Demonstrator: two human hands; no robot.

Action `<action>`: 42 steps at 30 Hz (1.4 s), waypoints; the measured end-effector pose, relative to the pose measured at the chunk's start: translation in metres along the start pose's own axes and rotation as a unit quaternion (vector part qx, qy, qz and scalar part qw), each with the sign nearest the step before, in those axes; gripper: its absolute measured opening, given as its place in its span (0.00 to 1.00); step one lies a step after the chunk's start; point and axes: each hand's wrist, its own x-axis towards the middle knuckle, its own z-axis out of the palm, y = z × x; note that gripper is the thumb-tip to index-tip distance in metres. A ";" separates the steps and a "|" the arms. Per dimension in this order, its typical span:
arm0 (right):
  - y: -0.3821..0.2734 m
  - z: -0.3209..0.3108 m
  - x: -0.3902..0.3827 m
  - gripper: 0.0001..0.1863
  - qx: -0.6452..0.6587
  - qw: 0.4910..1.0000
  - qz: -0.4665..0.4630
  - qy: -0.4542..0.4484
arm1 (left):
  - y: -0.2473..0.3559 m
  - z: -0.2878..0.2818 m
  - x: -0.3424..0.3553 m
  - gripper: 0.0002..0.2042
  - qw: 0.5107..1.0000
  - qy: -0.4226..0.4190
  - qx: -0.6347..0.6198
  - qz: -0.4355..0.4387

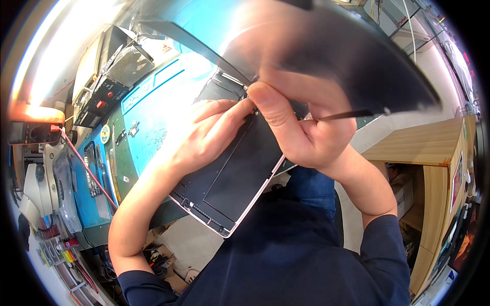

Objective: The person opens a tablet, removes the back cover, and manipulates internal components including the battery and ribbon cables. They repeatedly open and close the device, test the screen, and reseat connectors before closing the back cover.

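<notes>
An opened tablet body (240, 171) lies tilted across the bench's near edge, with black battery panels inside and a pale metal rim. Above it a dark glossy screen panel (377, 66) stands raised, mirroring skin and light. My right hand (311, 132) grips the panel's lower edge, thumb in front; the other fingers are partly hidden. Bent over the tablet's far end, my left hand (206, 135) has its fingers closed together, their tips at the inner parts beside the right thumb. Whatever lies under those fingertips is too small and covered to make out.
A blue work mat (148, 104) covers the bench. At the left are a black box with a red switch (100, 103), a multimeter (33, 132) with a red lead, and a tape roll (105, 133). A wooden cabinet (416, 140) stands at the right.
</notes>
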 end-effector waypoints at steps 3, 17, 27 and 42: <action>0.000 0.000 0.000 0.13 0.003 1.000 0.002 -0.002 | 0.001 0.000 -0.001 0.22 1.000 0.003 0.000 -0.005; 0.000 0.001 0.001 0.12 0.006 1.000 0.006 -0.003 | -0.003 0.004 -0.003 0.23 1.000 0.013 -0.014 0.008; 0.000 0.001 0.001 0.12 0.008 1.000 0.008 -0.002 | -0.001 0.004 -0.002 0.24 1.000 0.006 0.004 0.006; 0.000 0.000 0.000 0.12 0.008 1.000 0.016 -0.007 | 0.000 0.003 -0.003 0.25 1.000 0.010 0.012 0.002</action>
